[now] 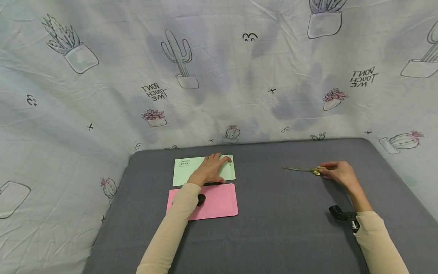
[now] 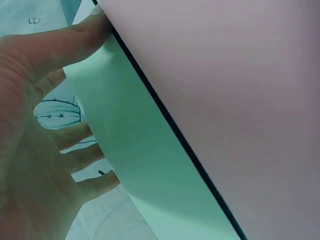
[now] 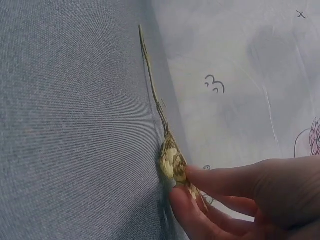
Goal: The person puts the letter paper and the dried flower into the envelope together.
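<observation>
My left hand (image 1: 211, 168) spans a pale green envelope (image 1: 186, 173) on the grey table. Its thumb is at the near edge and its fingers reach the far edge. In the left wrist view, the thumb meets the green envelope (image 2: 125, 120) and the fingertips are hidden behind its far edge. Nearer me, under the left forearm, lies a pink envelope (image 1: 219, 201). On the right, my right hand (image 1: 340, 174) pinches a dried flower (image 1: 315, 172) by its yellowish head between thumb and index finger. In the right wrist view, the flower's thin stem (image 3: 152, 80) points away from the hand.
The grey table (image 1: 270, 224) ends at a white curtain (image 1: 219, 106) printed with cacti, behind and at both sides. A black wrist strap (image 1: 342, 215) hangs beside the right wrist. Another black piece (image 1: 201, 199) sits at the left wrist, above the pink envelope.
</observation>
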### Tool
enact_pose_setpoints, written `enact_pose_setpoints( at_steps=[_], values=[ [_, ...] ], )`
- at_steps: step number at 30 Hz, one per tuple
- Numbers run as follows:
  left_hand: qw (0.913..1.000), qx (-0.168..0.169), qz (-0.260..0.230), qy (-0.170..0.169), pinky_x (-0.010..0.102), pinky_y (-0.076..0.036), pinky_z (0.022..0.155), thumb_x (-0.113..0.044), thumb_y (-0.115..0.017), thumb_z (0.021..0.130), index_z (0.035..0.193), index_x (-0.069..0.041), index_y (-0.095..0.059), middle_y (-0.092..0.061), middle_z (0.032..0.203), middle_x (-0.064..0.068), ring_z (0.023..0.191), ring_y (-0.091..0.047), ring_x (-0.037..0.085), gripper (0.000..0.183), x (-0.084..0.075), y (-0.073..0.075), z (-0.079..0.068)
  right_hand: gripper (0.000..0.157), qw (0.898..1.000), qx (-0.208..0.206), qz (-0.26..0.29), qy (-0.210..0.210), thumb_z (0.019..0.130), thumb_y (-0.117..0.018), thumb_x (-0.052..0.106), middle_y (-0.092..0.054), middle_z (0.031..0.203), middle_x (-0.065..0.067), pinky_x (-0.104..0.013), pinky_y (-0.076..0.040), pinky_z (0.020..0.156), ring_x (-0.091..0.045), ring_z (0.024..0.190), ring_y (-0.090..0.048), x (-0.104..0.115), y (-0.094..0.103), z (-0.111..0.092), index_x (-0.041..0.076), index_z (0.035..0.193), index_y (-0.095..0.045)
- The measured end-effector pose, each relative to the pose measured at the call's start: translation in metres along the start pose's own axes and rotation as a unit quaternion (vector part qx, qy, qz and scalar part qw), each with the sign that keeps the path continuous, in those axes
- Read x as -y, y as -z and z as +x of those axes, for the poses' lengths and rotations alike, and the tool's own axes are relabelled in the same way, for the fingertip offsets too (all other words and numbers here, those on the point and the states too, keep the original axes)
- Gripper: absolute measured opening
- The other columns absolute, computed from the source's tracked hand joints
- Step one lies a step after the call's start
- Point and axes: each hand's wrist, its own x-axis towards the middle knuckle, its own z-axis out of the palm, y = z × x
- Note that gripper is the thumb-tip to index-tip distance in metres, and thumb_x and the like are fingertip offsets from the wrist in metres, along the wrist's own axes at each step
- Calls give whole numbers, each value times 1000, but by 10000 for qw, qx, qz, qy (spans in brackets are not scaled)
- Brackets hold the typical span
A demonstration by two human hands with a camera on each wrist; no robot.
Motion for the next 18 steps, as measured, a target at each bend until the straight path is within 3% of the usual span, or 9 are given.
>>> enact_pose_setpoints(
  at_steps=[12,18],
  values=[
    [9994,-203,-164,-237,55,-29,110,-34,-87,74,134,-25,-48,-42,141,20,131,-40,38,73,3,-3,-3,38,9979,34,638,139,94,-64,5,-62,111,-36,-23,-57,66,5,71,-65,6,-4,-1,-20,121,-56],
    [9999,-14,-55,-84,54,-28,111,-34,-86,75,136,-24,-48,-41,143,18,133,-39,37,73,-1,0,-4,39,9905,188,1362,47,96,-61,3,-69,108,-23,-25,-57,74,1,79,-68,9,-5,-1,-21,125,-52]
  ],
)
